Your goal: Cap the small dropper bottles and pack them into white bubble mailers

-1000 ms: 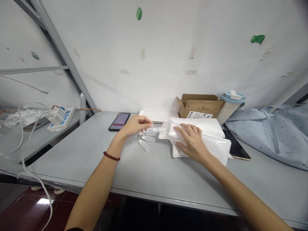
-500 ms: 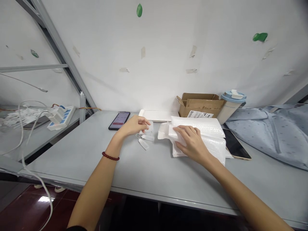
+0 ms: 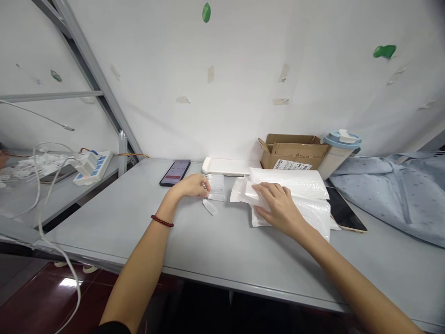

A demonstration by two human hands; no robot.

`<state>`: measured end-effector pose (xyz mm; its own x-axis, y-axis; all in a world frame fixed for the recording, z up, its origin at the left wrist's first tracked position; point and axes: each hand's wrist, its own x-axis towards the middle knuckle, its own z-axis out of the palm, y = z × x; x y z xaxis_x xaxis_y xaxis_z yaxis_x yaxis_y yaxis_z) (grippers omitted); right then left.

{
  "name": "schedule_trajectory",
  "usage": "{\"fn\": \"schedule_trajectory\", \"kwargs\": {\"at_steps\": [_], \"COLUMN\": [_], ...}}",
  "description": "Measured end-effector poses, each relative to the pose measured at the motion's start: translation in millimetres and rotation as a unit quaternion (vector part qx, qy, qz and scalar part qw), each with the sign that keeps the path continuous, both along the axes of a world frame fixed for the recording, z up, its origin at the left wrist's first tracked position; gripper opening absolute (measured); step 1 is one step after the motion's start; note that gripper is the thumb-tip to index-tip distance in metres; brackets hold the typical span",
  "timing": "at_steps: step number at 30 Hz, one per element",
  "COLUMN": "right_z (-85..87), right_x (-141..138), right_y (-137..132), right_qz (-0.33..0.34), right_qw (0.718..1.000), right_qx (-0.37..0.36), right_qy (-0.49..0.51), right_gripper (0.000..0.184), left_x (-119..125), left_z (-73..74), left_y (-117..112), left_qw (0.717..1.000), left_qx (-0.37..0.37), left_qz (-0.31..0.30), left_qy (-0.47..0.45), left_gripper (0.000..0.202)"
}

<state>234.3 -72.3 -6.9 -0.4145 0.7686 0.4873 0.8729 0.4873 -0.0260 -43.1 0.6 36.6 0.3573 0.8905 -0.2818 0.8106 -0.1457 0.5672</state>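
Note:
My left hand is closed over the ring end of several small translucent white key tags, its fingertips pressed together there. One loose-angled tag points towards the front of the table. The rings themselves are hidden behind the fingers. My right hand grips the edge of a white bubble mailer, thumb below and fingers on top. Its open flap faces left, towards the tags. More white bubble mailers lie beneath and behind it.
A lit phone lies left of the tags. Along the wall are a flat white box, an open cardboard box and a blue-lidded tumbler. A dark tablet-like device and a grey-blue bag lie right. A power strip sits left.
My left hand has come down onto the tags' ring end, covering the rings seen before. My right hand keeps its hold on the mailer. The view has shifted slightly.

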Motion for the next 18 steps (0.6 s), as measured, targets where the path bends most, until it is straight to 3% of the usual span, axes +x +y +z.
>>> {"fn": "schedule_trajectory", "kwargs": {"at_steps": [6,11,18], "right_z": [1.9,2.6,4.0], "right_x": [-0.2,-1.0,-2.3], "right_y": [-1.0,-1.3,-2.0], "right_qz": [-0.002,0.004,0.004], "right_qw": [1.0,1.0,1.0], "right_qx": [-0.008,-0.01,-0.019], "right_qy": [-0.01,-0.004,-0.008], "right_gripper": [0.043,0.041,0.04], "left_x": [-5.1,-4.7,-8.3], "left_z": [-0.1,-2.7,19.7], "left_y": [1.5,2.8,-14.2], "left_qw": [0.999,0.999,0.989], "left_qx": [0.008,0.005,-0.022], "left_qz": [0.053,0.031,-0.02], "left_qy": [0.001,0.0,-0.148], "left_gripper": [0.02,0.01,0.018]}}
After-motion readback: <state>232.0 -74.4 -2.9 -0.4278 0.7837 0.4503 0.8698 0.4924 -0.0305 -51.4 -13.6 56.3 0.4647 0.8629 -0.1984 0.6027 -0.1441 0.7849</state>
